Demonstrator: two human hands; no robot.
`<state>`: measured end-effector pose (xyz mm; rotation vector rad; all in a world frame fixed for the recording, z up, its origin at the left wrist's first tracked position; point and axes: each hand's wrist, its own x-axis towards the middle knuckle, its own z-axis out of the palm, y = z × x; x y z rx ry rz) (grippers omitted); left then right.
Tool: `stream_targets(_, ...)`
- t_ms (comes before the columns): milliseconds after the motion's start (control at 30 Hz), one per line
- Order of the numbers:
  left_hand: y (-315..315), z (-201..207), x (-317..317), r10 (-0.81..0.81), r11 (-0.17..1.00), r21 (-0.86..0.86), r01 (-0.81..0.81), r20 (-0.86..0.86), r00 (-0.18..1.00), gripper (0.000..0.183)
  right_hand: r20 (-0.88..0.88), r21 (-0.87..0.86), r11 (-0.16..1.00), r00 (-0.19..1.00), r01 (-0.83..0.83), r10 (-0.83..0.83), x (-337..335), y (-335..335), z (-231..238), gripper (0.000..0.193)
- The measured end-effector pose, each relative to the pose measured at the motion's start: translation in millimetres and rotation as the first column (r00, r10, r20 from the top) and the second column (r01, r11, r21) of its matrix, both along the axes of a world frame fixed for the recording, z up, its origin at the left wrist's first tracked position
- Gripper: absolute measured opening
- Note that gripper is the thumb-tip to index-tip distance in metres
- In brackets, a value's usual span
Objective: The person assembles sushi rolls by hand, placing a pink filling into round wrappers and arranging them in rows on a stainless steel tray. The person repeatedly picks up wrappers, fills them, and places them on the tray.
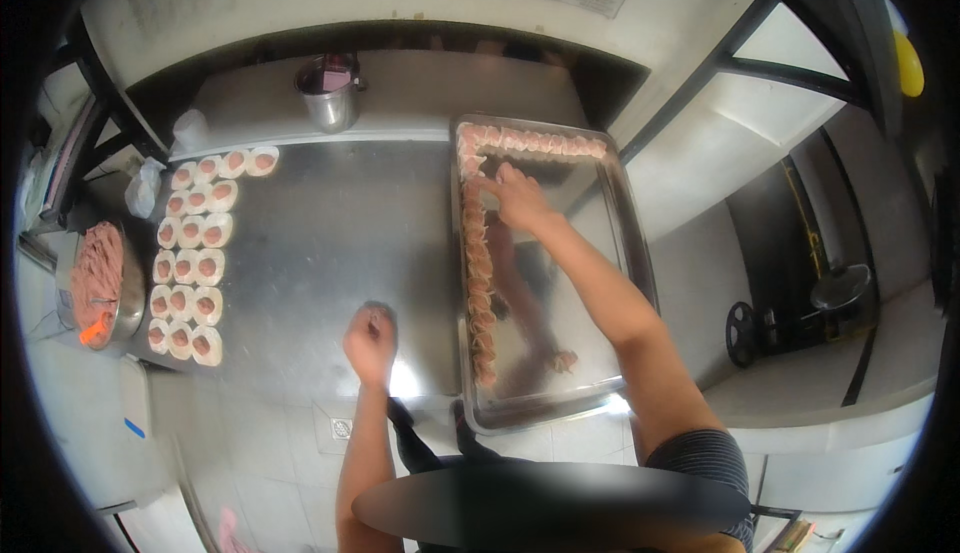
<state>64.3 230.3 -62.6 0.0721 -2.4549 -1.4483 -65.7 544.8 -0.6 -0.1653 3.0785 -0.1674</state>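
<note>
My right hand reaches over a shallow metal tray. Its fingers are apart, and one stretches left to touch the row of filled dumplings along the tray's left side. Another row of dumplings runs along the far edge. A single dumpling lies apart in the near part of the tray. My left hand is held over the near edge of the steel table, its fingers curled closed. Whatever those fingers hold, if anything, is too small to make out.
On the table's left, several flat wrappers topped with pink filling lie in rows. Left of them stands a metal bowl of minced filling with an orange-handled tool. A metal pot stands at the back. Right is a stove.
</note>
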Motion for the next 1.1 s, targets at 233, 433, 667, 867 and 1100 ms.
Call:
stream_targets(233,-1.8,-3.1,-0.4,0.001,1.000,-0.014,-0.001,-0.003,1.000,0.012,0.102,0.053,0.999,0.995,0.011,-0.017,16.6,-6.8,12.4,0.068)
stream_targets(433,-1.0,-3.0,-0.8,-0.007,1.000,-0.016,0.007,0.003,1.000,0.011,0.066,0.020,0.998,0.996,-0.053,0.052,35.6,-6.7,9.3,0.068)
stream_targets(667,-1.4,-1.6,0.6,0.007,1.000,-0.019,-0.006,0.020,1.000,0.010,-0.031,-0.023,0.997,0.996,-0.080,0.080,53.5,-5.7,4.2,0.071)
stream_targets(867,-1.8,-6.5,-0.4,0.003,1.000,0.001,-0.003,0.007,1.000,0.009,-0.079,-0.013,0.990,0.987,-0.139,0.138,66.2,-9.8,5.9,0.073)
stream_targets(1100,-2.3,-10.8,-0.4,-0.013,1.000,0.014,0.013,0.001,1.000,0.010,-0.099,-0.046,0.985,0.982,-0.163,0.158,81.8,-9.7,6.8,0.071)
